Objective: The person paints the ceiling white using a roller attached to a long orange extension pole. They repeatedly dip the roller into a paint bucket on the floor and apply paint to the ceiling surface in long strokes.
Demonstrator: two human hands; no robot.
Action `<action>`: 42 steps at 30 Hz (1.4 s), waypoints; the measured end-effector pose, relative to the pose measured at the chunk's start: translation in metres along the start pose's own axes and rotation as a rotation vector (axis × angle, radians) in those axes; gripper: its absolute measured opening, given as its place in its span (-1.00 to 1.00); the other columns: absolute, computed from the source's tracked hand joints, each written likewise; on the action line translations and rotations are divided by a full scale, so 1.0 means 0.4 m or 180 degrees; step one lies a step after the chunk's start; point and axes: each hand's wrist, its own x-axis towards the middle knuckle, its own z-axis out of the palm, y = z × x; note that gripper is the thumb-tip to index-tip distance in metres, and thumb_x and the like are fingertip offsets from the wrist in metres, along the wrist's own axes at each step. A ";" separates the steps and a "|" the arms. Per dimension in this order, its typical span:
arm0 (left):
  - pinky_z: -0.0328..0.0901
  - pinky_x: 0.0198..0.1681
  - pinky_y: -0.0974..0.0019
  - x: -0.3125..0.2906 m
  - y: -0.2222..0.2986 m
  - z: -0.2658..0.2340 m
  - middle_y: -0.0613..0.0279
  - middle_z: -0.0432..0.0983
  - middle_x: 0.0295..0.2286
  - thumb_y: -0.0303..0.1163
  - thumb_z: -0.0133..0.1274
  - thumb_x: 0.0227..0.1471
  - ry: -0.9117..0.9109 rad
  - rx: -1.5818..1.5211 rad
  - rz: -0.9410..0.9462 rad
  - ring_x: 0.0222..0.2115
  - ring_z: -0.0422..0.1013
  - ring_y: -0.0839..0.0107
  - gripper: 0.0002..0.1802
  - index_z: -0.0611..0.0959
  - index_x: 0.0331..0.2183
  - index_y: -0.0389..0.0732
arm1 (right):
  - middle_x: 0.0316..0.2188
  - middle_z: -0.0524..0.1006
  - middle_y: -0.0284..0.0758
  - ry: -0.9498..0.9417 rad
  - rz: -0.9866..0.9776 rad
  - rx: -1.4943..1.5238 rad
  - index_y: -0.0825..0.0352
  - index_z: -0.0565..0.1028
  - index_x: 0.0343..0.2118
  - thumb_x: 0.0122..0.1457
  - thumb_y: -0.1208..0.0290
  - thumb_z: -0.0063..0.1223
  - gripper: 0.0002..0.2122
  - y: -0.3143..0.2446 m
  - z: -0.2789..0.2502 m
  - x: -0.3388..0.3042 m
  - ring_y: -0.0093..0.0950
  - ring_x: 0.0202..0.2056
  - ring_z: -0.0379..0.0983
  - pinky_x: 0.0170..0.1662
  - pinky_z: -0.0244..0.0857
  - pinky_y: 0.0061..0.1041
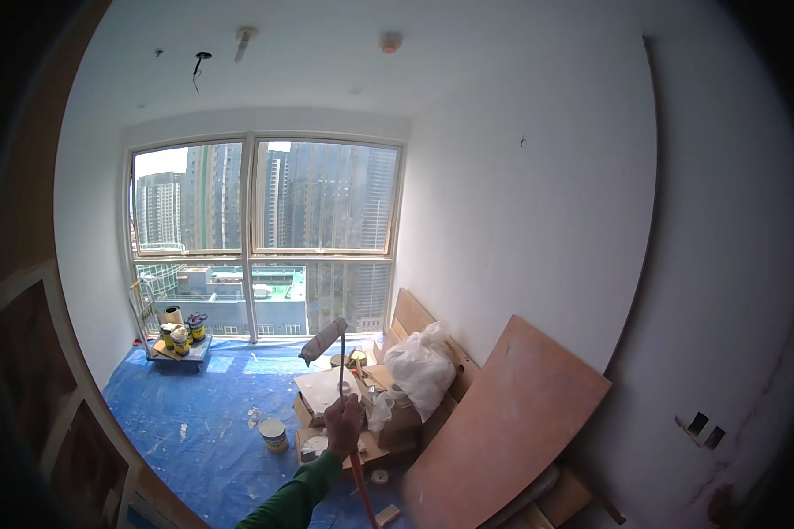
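My left hand [342,427], at the end of a green sleeve [293,494], is closed round the upper part of a paint roller's long orange-red pole [362,489]. Above my fist the thin metal frame rises to the roller's pale cover [325,341], which is tilted and held up in the air. Behind the roller, lower down, are cardboard boxes [397,413] with a white board [325,388] on top. My right hand does not show.
Blue sheeting [203,432] covers the floor, with a paint can [273,435] on it. A trolley [178,357] carrying several cans stands by the window. A large reddish-brown board [512,414] leans on the right wall beside a white plastic bag [422,366]. Wires [198,75] hang from the ceiling.
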 end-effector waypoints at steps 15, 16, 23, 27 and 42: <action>0.03 -0.70 0.47 0.247 -0.148 0.100 0.44 0.28 -0.77 -0.20 0.00 0.21 -0.0579 -0.0429 -0.0620 -0.77 0.16 0.66 -0.58 0.57 -0.58 -0.27 | 0.13 0.30 -0.02 0.0117 -0.0403 -0.0146 0.30 0.13 0.24 -0.07 0.04 0.31 -0.15 -0.185 0.023 0.378 -0.08 0.18 0.20 0.18 0.11 -0.09; 0.03 -0.70 0.47 0.268 -0.164 0.101 0.45 0.27 -0.77 -0.21 0.00 0.21 -0.0603 -0.0515 -0.0695 -0.77 0.15 0.66 -0.59 0.58 -0.58 -0.28 | 0.14 0.29 -0.01 0.0062 -0.0418 -0.0151 0.30 0.12 0.25 -0.08 0.03 0.32 -0.12 -0.211 0.019 0.403 -0.08 0.19 0.19 0.19 0.10 -0.08; -0.04 -0.71 0.49 0.371 -0.264 0.102 0.49 0.25 -0.76 -0.19 0.05 0.21 -0.0562 -0.0765 -0.0990 -0.77 0.12 0.70 -0.59 0.58 -0.57 -0.28 | -0.02 0.43 -0.03 -0.0042 -0.0941 0.0142 0.36 0.32 0.11 -0.03 0.05 0.27 -0.30 -0.155 0.091 0.679 -0.13 0.03 0.35 0.07 0.24 -0.13; -0.07 -0.74 0.51 0.414 -0.247 0.094 0.52 0.20 -0.75 -0.21 0.01 0.24 -0.0688 -0.0960 -0.1126 -0.78 0.08 0.71 -0.61 0.54 -0.54 -0.26 | -0.27 0.56 -0.09 -0.0198 -0.0527 -0.0552 0.38 0.44 -0.02 0.03 0.10 0.23 -0.47 -0.095 0.087 0.710 -0.19 -0.20 0.50 -0.11 0.38 -0.17; 0.01 -0.74 0.50 0.541 -0.422 0.007 0.47 0.27 -0.72 -0.19 0.15 0.14 -0.0657 -0.0854 -0.1358 -0.77 0.17 0.67 -0.67 0.54 -0.52 -0.21 | -0.32 0.61 -0.12 -0.0119 -0.0073 -0.0092 0.21 0.56 -0.07 0.06 0.04 0.15 -0.56 -0.143 0.182 0.862 -0.22 -0.29 0.56 -0.18 0.40 -0.24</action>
